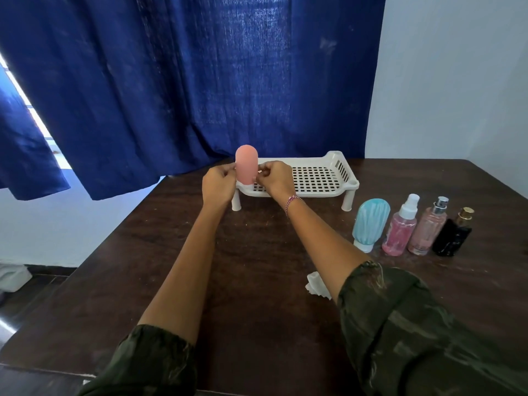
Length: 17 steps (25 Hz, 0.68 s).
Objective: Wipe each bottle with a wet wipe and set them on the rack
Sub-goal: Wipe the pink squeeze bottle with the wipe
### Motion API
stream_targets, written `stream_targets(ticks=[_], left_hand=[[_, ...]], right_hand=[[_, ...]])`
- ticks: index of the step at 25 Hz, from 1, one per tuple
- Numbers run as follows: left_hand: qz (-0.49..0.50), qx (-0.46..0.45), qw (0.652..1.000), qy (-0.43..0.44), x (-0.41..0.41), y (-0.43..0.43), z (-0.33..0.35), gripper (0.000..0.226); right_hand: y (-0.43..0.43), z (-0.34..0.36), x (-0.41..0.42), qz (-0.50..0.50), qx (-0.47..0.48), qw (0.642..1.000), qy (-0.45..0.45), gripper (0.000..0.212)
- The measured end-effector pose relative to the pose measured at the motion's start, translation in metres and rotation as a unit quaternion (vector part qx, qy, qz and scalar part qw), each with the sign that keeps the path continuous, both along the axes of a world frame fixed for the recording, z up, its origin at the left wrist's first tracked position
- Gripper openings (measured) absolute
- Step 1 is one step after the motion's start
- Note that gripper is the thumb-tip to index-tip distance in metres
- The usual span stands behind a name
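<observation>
The task is at its first bottle. Just above the centre of the frame, the pink travel bottle (246, 167) stands cap-down at the left end of the white rack (314, 193). The left hand (218, 185) and right hand (275, 178) each pinch one of its sides with curled fingers. The hands hide its base, so it may or may not be resting on the grid. Nothing else is on the rack.

At the right of the frame, four bottles stand in a row on the dark table (257, 267), apparently not yet wiped:
- a blue travel bottle (371, 221)
- a pink spray bottle (400, 230)
- a pink perfume bottle (427, 230)
- a black perfume bottle (451, 235)

The crumpled wet wipe (314, 284) lies beside the right forearm.

The pink bottle looks matte, soft and round-topped, probably silicone.
</observation>
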<state>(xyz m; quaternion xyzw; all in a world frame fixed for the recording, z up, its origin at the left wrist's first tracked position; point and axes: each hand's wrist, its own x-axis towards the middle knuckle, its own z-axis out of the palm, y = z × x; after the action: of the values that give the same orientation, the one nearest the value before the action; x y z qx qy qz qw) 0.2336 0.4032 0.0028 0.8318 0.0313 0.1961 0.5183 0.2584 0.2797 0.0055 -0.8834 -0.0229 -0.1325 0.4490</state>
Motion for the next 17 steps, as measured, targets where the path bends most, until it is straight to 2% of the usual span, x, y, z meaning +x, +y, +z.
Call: stream_targets(ticks=[9, 13, 17], left_hand=[[0.026, -0.003, 1.000, 0.003, -0.007, -0.001, 0.005, 0.035], [0.088, -0.037, 0.995, -0.039, -0.020, -0.005, 0.012, 0.034], [0.092, -0.076, 0.990, -0.071, -0.039, -0.020, 0.019, 0.035]], right_hand=[[0.000, 0.005, -0.004, -0.015, -0.046, 0.999, 0.011, 0.036], [-0.008, 0.016, -0.016, -0.026, -0.047, 0.998, -0.020, 0.042], [-0.020, 0.029, -0.036, -0.030, -0.016, 0.998, -0.054, 0.041]])
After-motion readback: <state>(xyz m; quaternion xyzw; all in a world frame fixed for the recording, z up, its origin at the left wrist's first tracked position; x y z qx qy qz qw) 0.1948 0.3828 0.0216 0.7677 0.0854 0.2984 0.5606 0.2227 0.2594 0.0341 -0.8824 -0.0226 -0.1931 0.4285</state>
